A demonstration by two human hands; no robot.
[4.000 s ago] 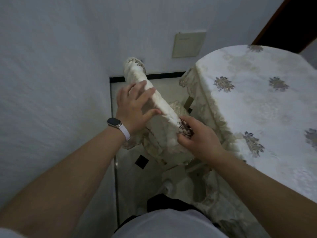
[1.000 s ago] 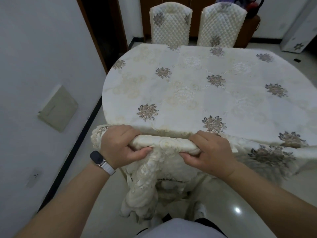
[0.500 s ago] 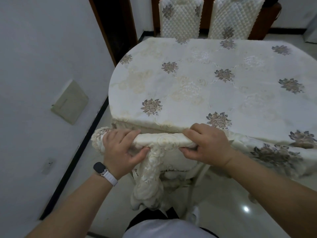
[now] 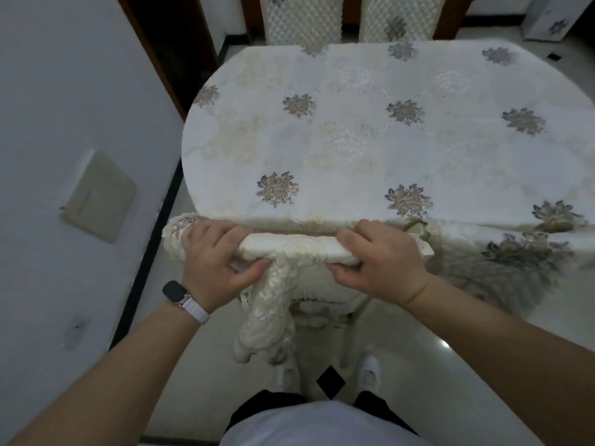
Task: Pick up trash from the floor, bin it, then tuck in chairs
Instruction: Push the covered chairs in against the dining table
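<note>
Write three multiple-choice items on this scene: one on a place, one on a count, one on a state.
1. The smartwatch sits on: A the left wrist; B the right wrist; C the floor.
2. Count of quilted chair backs beyond the table: A one; B two; C four.
3. The near chair's top rail is: A gripped by both hands; B gripped by one hand; C untouched.

1 A: its band wraps the wrist behind the left hand.
2 B: two stand side by side.
3 A: the left hand and the right hand curl round it.
</note>
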